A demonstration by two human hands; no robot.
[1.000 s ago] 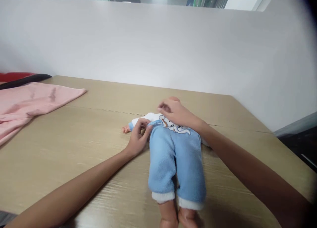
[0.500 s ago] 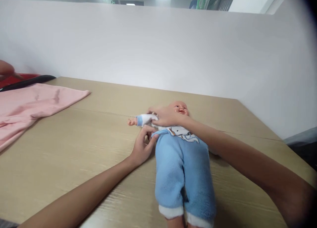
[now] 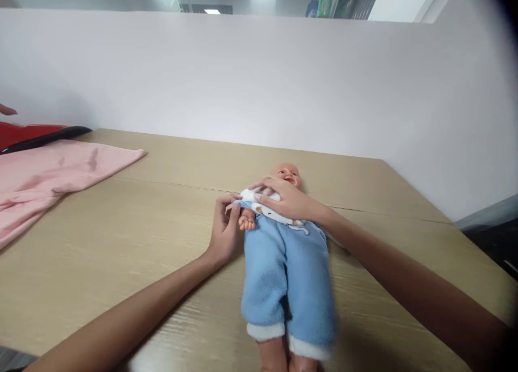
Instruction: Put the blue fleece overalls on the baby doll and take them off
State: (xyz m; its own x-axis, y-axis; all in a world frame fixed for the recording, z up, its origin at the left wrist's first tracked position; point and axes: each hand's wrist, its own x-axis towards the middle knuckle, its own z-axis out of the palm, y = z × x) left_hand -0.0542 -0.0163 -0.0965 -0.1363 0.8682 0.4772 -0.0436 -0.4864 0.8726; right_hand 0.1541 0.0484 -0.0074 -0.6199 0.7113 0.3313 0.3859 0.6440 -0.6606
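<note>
A baby doll (image 3: 286,172) lies on its back, its feet toward me. It wears fuzzy light blue trousers (image 3: 265,275) with white cuffs and a white top (image 3: 279,214) with a printed animal. My left hand (image 3: 225,224) is closed beside the doll's arm, thumb and fingers pinching the blue sleeve cuff (image 3: 244,204). Just below that cuff, the doll's small hand (image 3: 246,220) points down along the waist. Across the chest reaches my right hand (image 3: 285,197), its thumb and fingers closed on the white sleeve (image 3: 247,194). The doll's other arm is hidden behind my right forearm.
Pink cloth (image 3: 73,164) is spread on the left of the wooden table (image 3: 162,226). Beyond it are a red item (image 3: 24,132) with a black edge (image 3: 48,139) and part of another person's hand (image 3: 7,110). A white partition (image 3: 226,81) borders the table's far side.
The doll's arm has swung from pointing out left to lying down beside the waist. My left hand has shifted from the trouser waistband to the sleeve cuff.
</note>
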